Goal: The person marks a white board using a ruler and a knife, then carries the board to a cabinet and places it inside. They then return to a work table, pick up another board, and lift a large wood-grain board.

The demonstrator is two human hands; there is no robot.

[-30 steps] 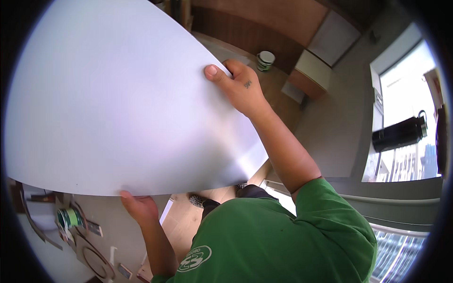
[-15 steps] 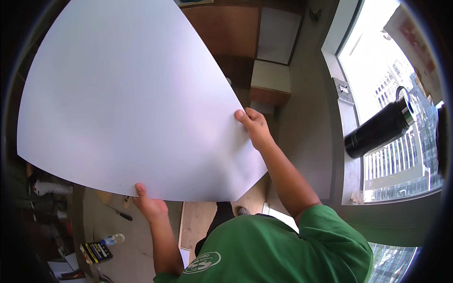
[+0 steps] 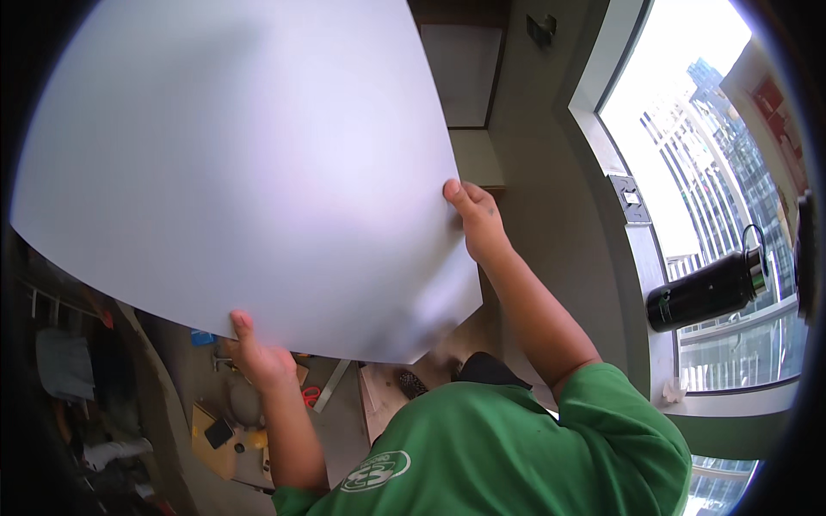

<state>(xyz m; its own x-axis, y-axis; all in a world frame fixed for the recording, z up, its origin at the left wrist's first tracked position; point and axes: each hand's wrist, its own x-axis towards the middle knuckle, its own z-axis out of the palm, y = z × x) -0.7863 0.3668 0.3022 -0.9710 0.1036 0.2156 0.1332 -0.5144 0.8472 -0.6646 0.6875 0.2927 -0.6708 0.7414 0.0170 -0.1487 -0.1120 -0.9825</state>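
A large glossy white sheet [image 3: 258,172] is held up before me and fills the upper left of the head view. My left hand [image 3: 262,357] grips its lower edge, thumb on the near face and fingers behind. Higher up, my right hand [image 3: 475,219] pinches the right edge the same way, fingers curled round the back. The sheet's lower right corner lies between the two hands. Its top runs out of view, and it hides much of the room behind.
A table [image 3: 340,439] at lower left bears red scissors [image 3: 311,396], a cardboard piece [image 3: 211,447] with a dark phone-like object, and tools. A black bottle [image 3: 710,291] lies tilted by the window at right. A wooden-edged white cabinet [image 3: 476,159] stands behind.
The sheet has swung with my turning body, its right edge now steeper. More of the table's things, including the scissors, have come into view. Both hands keep their hold.
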